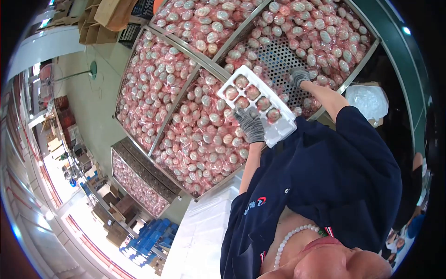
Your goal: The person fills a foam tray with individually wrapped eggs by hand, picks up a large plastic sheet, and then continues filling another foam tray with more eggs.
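Note:
A white tray (280,107) with round compartments lies tilted across the bin edge in front of my body. Several round, plastic-wrapped reddish items (252,92) sit in its upper compartments, while the lower end shows bare white cups. My left hand (251,125), in a grey striped glove, grips the tray's left side. My right hand (300,76), gloved the same way, reaches into the upper right bin, over its perforated metal bottom (278,58) and beside more wrapped items (325,35). Its fingers are small and partly hidden, so what they hold, if anything, is unclear.
Metal dividers (189,52) separate bins full of wrapped items. Another filled bin (139,183) stands at the lower left, near a white-covered surface (200,232). A clear plastic bag (367,101) lies right of my right arm. Cardboard boxes (114,13) and a fan (49,80) stand farther off.

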Available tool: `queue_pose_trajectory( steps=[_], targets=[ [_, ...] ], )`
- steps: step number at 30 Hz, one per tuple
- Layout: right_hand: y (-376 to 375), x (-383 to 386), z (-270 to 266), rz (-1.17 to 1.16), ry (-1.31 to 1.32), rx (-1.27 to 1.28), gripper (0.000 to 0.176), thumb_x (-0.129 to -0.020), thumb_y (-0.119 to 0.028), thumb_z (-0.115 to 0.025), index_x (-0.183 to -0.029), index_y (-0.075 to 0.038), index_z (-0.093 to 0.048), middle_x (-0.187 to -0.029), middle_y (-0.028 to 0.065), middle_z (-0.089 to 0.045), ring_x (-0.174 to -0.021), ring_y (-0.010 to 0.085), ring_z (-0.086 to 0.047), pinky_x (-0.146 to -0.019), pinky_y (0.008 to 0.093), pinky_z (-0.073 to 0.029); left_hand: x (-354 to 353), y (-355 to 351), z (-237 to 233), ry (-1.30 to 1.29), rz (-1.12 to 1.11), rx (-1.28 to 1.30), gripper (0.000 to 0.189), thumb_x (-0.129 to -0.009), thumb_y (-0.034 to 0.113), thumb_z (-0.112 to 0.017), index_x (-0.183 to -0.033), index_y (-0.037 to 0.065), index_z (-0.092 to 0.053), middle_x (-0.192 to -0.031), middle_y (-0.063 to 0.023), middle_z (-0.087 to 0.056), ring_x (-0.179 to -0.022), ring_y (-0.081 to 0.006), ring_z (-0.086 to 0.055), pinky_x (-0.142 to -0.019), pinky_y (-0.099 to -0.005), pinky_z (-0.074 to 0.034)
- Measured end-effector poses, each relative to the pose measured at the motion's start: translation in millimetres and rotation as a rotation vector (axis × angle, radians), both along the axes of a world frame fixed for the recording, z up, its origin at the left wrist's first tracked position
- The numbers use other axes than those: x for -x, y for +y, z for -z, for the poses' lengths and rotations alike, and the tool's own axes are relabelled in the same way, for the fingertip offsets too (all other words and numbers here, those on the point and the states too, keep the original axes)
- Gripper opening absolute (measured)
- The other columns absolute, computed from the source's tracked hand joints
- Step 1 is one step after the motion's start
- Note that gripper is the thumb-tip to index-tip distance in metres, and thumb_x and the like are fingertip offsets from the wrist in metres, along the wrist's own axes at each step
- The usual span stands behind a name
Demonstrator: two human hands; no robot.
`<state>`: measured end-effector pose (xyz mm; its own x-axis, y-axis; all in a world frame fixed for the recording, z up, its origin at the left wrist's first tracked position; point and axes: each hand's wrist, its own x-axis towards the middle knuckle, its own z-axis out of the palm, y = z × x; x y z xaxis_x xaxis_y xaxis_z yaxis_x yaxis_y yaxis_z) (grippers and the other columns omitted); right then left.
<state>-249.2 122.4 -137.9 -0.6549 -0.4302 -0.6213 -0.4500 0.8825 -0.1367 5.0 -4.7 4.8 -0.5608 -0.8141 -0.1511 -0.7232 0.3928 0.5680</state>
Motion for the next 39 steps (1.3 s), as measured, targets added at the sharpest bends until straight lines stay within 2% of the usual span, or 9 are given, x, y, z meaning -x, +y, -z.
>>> queue_pose_trajectory(
  steps=[6,8,10,12,13,19,28,37,39],
  targets=[
    [5.0,-8.2,-16.8,0.163,-0.017,0.273,0.035,-0.078,-0.028,-0.059,-0.107,-0.008,-0.054,-0.093,0.0108,-0.062,-0.078,0.0215,-0.060,-0.067,0.0321,-0.047,-4.6,1.3,4.4,0.053,0.082,0.124,0.059,-0.084,0.019,-0.047,-0.131,-0.005,-0.021,-0.134,-0.0302,-0.021,-0.126,-0.0415,-0.021,-0.105,-0.0415,-0.017],
    [13.1,-2.4,-31.4,0.674,-0.716,1.111,0.039,-0.081,-0.033,-0.059,-0.112,-0.012,-0.049,-0.088,0.0034,-0.059,-0.073,0.0151,-0.057,-0.062,0.0275,-0.046,-9.8,14.1,-0.7,0.076,0.077,0.131,0.065,-0.083,0.018,-0.049,-0.133,-0.004,-0.015,-0.134,-0.0311,-0.020,-0.125,-0.0421,-0.020,-0.105,-0.0429,-0.017],
    [-1.4,-26.9,-140.8,0.868,-0.926,1.070,0.037,-0.083,-0.031,-0.059,-0.113,-0.013,-0.047,-0.090,-0.0025,-0.054,-0.074,0.0086,-0.052,-0.060,0.0223,-0.044,-8.6,27.6,-25.6,0.214,0.011,0.001,0.067,-0.082,0.018,-0.050,-0.134,-0.004,-0.013,-0.135,-0.0287,-0.020,-0.126,-0.0411,-0.020,-0.105,-0.0422,-0.016],
    [-13.1,-42.5,-173.8,0.497,-0.981,1.047,0.035,-0.081,-0.026,-0.061,-0.110,-0.012,-0.048,-0.086,-0.0026,-0.053,-0.074,0.0097,-0.052,-0.059,0.0248,-0.044,-15.2,32.7,-17.5,0.225,-0.007,0.011,0.068,-0.081,0.014,-0.050,-0.135,-0.003,-0.012,-0.136,-0.0265,-0.019,-0.126,-0.0395,-0.021,-0.105,-0.0412,-0.016],
    [-23.8,-53.9,-158.8,-0.013,-0.561,1.282,0.037,-0.076,-0.022,-0.065,-0.109,-0.012,-0.049,-0.082,-0.0021,-0.052,-0.070,0.0117,-0.053,-0.058,0.0292,-0.045,-17.7,33.4,-14.1,0.215,-0.008,0.014,0.069,-0.080,0.013,-0.050,-0.135,-0.003,-0.012,-0.137,-0.0261,-0.019,-0.127,-0.0389,-0.020,-0.105,-0.0406,-0.016],
    [-76.2,-145.6,-212.1,-0.669,0.118,0.537,0.042,-0.072,-0.039,-0.059,-0.095,-0.005,-0.054,-0.082,0.0151,-0.058,-0.078,0.0286,-0.059,-0.070,0.0400,-0.046,-23.3,39.3,8.4,0.311,-0.036,0.010,0.073,-0.066,-0.004,-0.043,-0.133,-0.005,-0.015,-0.138,-0.0246,-0.018,-0.129,-0.0361,-0.018,-0.107,-0.0385,-0.012],
    [-62.8,-141.9,-197.6,-0.814,0.305,0.753,0.053,-0.069,-0.040,-0.060,-0.106,-0.003,-0.049,-0.094,0.0216,-0.054,-0.095,0.0310,-0.053,-0.077,0.0397,-0.045,-24.8,35.0,9.3,0.432,-0.059,-0.011,0.074,-0.065,-0.005,-0.044,-0.134,-0.002,-0.016,-0.137,-0.0230,-0.019,-0.128,-0.0363,-0.019,-0.107,-0.0384,-0.014],
    [-105.8,-142.7,-234.1,-0.865,0.006,0.287,0.048,-0.066,-0.041,-0.065,-0.091,-0.001,-0.058,-0.079,0.0182,-0.061,-0.077,0.0319,-0.060,-0.069,0.0380,-0.048,-18.3,37.1,1.9,0.339,-0.060,0.011,0.066,-0.068,-0.008,-0.040,-0.132,0.000,-0.025,-0.136,-0.0198,-0.024,-0.126,-0.0345,-0.023,-0.106,-0.0370,-0.017],
    [-125.6,-143.6,-229.5,-1.000,-0.102,0.202,0.045,-0.062,-0.043,-0.067,-0.079,-0.001,-0.063,-0.076,0.0180,-0.062,-0.075,0.0307,-0.061,-0.069,0.0389,-0.048,-18.2,37.1,22.2,0.667,-0.176,-0.295,0.066,-0.067,-0.010,-0.037,-0.131,0.001,-0.026,-0.137,-0.0175,-0.025,-0.126,-0.0314,-0.025,-0.105,-0.0342,-0.020]
  ],
)
